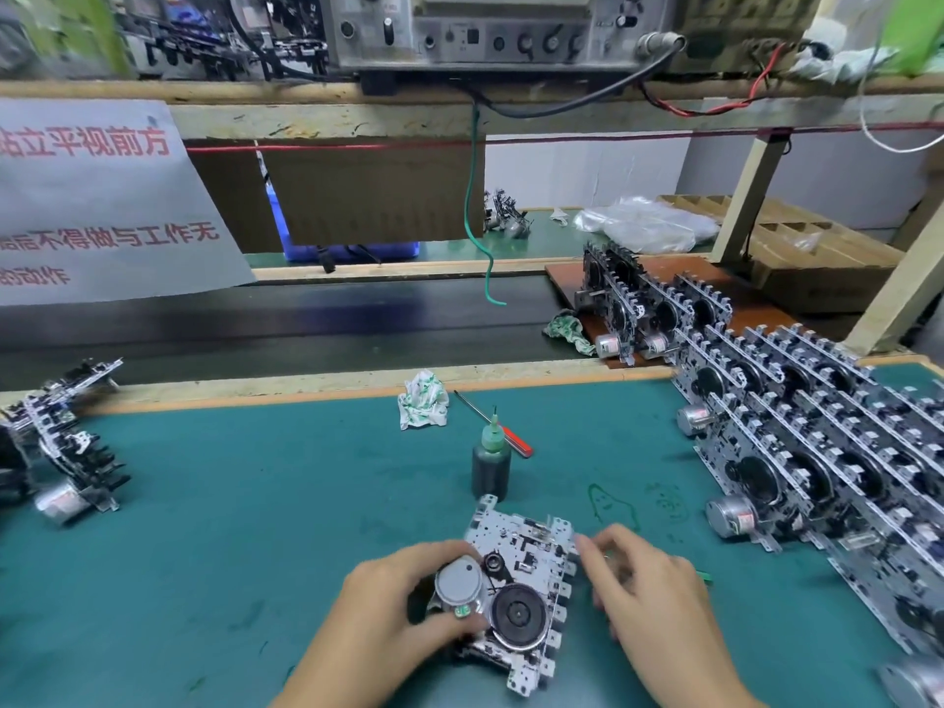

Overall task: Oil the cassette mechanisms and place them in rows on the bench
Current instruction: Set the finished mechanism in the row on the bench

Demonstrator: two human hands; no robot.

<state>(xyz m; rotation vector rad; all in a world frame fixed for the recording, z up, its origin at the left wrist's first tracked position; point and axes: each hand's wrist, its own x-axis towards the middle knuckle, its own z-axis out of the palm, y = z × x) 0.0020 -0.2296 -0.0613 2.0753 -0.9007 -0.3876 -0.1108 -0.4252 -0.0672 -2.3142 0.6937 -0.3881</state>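
Green bench mat (255,503), test gear above; left hand (393,600) grips mechanism (516,580), right hand (643,590) blurred, grip unclear.

Electronics assembly workshop: green-matted bench (255,477), test gear on the shelf (490,33), rows of cassette mechanisms (817,442), posted notice (102,196).

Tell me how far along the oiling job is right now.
Done: rows of mechanisms stand packed along the bench's right side. In hand: the left hand grips the motor end of one cassette mechanism; the right hand is at its right edge, blurred. The oil bottle stands untouched behind it. Left: a small pile of mechanisms at far left.
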